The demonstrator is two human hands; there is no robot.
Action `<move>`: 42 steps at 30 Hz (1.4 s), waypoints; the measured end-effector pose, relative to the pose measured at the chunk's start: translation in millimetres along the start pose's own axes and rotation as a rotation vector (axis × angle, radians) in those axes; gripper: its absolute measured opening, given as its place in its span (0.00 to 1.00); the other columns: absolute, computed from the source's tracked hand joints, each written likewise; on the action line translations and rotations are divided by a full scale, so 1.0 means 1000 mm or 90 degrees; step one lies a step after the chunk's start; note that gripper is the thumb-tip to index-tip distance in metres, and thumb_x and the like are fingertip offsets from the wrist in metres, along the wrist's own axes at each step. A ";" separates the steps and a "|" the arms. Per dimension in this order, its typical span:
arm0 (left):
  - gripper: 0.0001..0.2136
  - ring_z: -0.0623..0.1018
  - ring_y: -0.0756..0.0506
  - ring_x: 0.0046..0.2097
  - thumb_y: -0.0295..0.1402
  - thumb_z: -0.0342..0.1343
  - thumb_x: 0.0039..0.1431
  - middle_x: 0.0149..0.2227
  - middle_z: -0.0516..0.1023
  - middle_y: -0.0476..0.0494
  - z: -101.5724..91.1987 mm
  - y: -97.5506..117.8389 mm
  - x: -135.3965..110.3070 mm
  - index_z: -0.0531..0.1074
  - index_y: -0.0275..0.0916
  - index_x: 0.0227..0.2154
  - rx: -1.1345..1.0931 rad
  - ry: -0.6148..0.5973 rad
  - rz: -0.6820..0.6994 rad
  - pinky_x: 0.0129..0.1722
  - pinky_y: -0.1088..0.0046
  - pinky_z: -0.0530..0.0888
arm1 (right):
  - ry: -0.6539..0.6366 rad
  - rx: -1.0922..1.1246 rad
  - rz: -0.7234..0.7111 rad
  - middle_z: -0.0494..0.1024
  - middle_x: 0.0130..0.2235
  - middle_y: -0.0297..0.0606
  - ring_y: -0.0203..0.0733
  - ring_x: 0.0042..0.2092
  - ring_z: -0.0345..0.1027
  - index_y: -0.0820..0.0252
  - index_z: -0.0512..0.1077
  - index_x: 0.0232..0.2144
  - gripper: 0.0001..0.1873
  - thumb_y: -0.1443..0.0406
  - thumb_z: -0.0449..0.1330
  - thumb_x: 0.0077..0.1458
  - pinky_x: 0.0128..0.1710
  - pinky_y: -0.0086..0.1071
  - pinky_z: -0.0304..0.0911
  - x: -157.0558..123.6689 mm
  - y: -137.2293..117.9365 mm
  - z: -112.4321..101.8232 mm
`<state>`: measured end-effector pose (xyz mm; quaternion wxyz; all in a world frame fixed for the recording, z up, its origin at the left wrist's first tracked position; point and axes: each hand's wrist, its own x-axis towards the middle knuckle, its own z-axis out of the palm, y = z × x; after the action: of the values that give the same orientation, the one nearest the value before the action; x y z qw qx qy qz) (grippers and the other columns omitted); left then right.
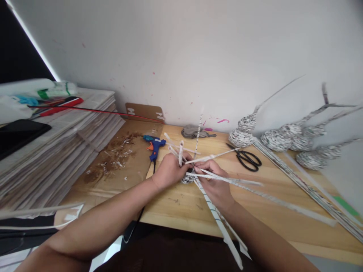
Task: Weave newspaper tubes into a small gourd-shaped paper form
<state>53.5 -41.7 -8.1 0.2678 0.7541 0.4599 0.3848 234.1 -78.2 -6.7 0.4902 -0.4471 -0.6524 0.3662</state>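
Observation:
Both my hands meet over a small woven piece (188,179) made of rolled newspaper tubes, just above the wooden table (278,223). My left hand (169,170) is closed around its left side, fingers wrapped over the tubes. My right hand (213,180) is closed on its right side, pinching one of the paper tubes (227,179). Several long tubes stick out from the piece in all directions, some upward, some toward me past the table edge. The centre of the weave is mostly hidden by my fingers.
A blue glue gun (154,145) lies behind my left hand, black scissors (248,158) to the right. Woven paper balls (283,138) and a bundle of long tubes (309,189) sit at the right. A newspaper stack (56,139) fills the left; a grey cloth (193,131) lies by the wall.

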 end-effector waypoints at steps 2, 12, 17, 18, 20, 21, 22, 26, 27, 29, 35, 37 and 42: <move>0.10 0.81 0.46 0.35 0.24 0.60 0.55 0.33 0.82 0.47 0.000 0.001 0.000 0.78 0.39 0.40 -0.073 -0.010 -0.044 0.39 0.69 0.77 | -0.009 0.002 0.004 0.81 0.39 0.39 0.45 0.40 0.76 0.54 0.71 0.33 0.07 0.60 0.63 0.61 0.40 0.37 0.70 -0.001 0.001 -0.001; 0.06 0.81 0.45 0.36 0.30 0.57 0.61 0.32 0.82 0.45 0.001 0.007 0.001 0.78 0.38 0.31 -0.071 0.012 -0.045 0.40 0.68 0.76 | 0.025 -0.043 -0.016 0.80 0.37 0.38 0.44 0.40 0.76 0.54 0.71 0.30 0.06 0.63 0.62 0.59 0.40 0.36 0.69 -0.004 0.002 0.006; 0.05 0.78 0.44 0.36 0.30 0.56 0.62 0.31 0.79 0.44 0.002 0.010 0.001 0.74 0.38 0.30 0.016 0.070 -0.031 0.40 0.67 0.74 | 0.049 -0.011 0.010 0.79 0.34 0.37 0.43 0.38 0.75 0.55 0.69 0.30 0.06 0.63 0.63 0.58 0.38 0.35 0.69 0.000 0.007 0.005; 0.05 0.78 0.44 0.37 0.31 0.56 0.62 0.32 0.79 0.44 0.002 0.010 0.001 0.74 0.38 0.30 0.017 0.076 -0.027 0.40 0.67 0.73 | 0.046 -0.015 0.018 0.79 0.33 0.37 0.43 0.37 0.75 0.55 0.69 0.31 0.06 0.63 0.63 0.58 0.38 0.35 0.69 0.001 0.008 0.005; 0.05 0.78 0.44 0.37 0.31 0.56 0.62 0.32 0.79 0.44 0.003 0.008 0.001 0.74 0.38 0.31 0.012 0.085 -0.024 0.41 0.67 0.74 | 0.036 -0.028 0.037 0.79 0.33 0.37 0.43 0.36 0.75 0.56 0.72 0.33 0.03 0.63 0.63 0.58 0.38 0.35 0.69 0.003 0.009 0.003; 0.05 0.78 0.44 0.37 0.31 0.56 0.63 0.33 0.79 0.44 0.003 0.007 0.001 0.74 0.38 0.31 0.011 0.085 -0.024 0.41 0.67 0.74 | 0.027 -0.032 0.044 0.80 0.34 0.38 0.43 0.37 0.75 0.56 0.73 0.35 0.04 0.63 0.62 0.58 0.38 0.36 0.70 0.003 0.008 0.003; 0.05 0.78 0.44 0.38 0.32 0.56 0.63 0.33 0.79 0.44 0.003 0.006 0.001 0.74 0.39 0.31 0.011 0.085 -0.022 0.42 0.67 0.74 | 0.019 -0.033 0.047 0.81 0.35 0.39 0.44 0.37 0.75 0.57 0.75 0.36 0.05 0.62 0.62 0.58 0.39 0.36 0.70 0.004 0.008 0.003; 0.05 0.78 0.44 0.38 0.32 0.56 0.63 0.33 0.79 0.45 0.003 0.004 0.001 0.74 0.39 0.31 0.013 0.081 -0.002 0.42 0.67 0.73 | 0.017 -0.014 0.069 0.82 0.36 0.41 0.46 0.38 0.76 0.58 0.78 0.35 0.09 0.59 0.64 0.57 0.38 0.37 0.71 0.007 0.005 0.003; 0.06 0.78 0.44 0.38 0.32 0.56 0.64 0.33 0.79 0.45 0.003 0.004 0.001 0.74 0.39 0.31 0.014 0.079 0.003 0.42 0.67 0.73 | 0.017 0.001 0.081 0.82 0.35 0.41 0.46 0.37 0.76 0.58 0.78 0.35 0.09 0.58 0.64 0.56 0.37 0.36 0.71 0.008 0.005 0.004; 0.06 0.78 0.44 0.39 0.31 0.56 0.64 0.33 0.80 0.45 0.004 0.004 0.000 0.74 0.39 0.31 0.016 0.072 0.008 0.43 0.67 0.73 | 0.016 0.028 0.094 0.82 0.33 0.40 0.45 0.35 0.76 0.58 0.79 0.32 0.09 0.58 0.66 0.54 0.36 0.36 0.71 0.010 0.006 0.004; 0.05 0.80 0.44 0.38 0.32 0.58 0.62 0.33 0.81 0.44 0.000 0.007 0.002 0.76 0.38 0.33 -0.047 0.047 -0.015 0.41 0.68 0.75 | 0.021 0.004 0.077 0.82 0.32 0.39 0.45 0.34 0.76 0.57 0.80 0.31 0.09 0.58 0.64 0.55 0.34 0.36 0.70 0.011 0.019 0.004; 0.05 0.80 0.44 0.37 0.34 0.61 0.59 0.33 0.81 0.44 -0.009 0.007 0.005 0.77 0.37 0.34 -0.113 -0.026 -0.031 0.39 0.69 0.76 | 0.016 -0.006 0.080 0.82 0.31 0.38 0.45 0.33 0.75 0.56 0.79 0.31 0.08 0.59 0.64 0.56 0.33 0.36 0.69 0.011 0.019 0.003; 0.16 0.82 0.42 0.42 0.33 0.65 0.54 0.43 0.82 0.39 -0.040 0.000 0.013 0.77 0.37 0.46 -0.266 -0.312 0.002 0.42 0.67 0.78 | 0.000 -0.004 0.090 0.83 0.34 0.38 0.47 0.36 0.76 0.56 0.79 0.32 0.06 0.61 0.64 0.53 0.37 0.38 0.71 0.015 0.014 -0.001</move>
<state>24.1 -27.6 18.5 0.5189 0.7538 0.2914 0.2786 236.1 -59.7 -15.2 0.4619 -0.4936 -0.6202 0.3979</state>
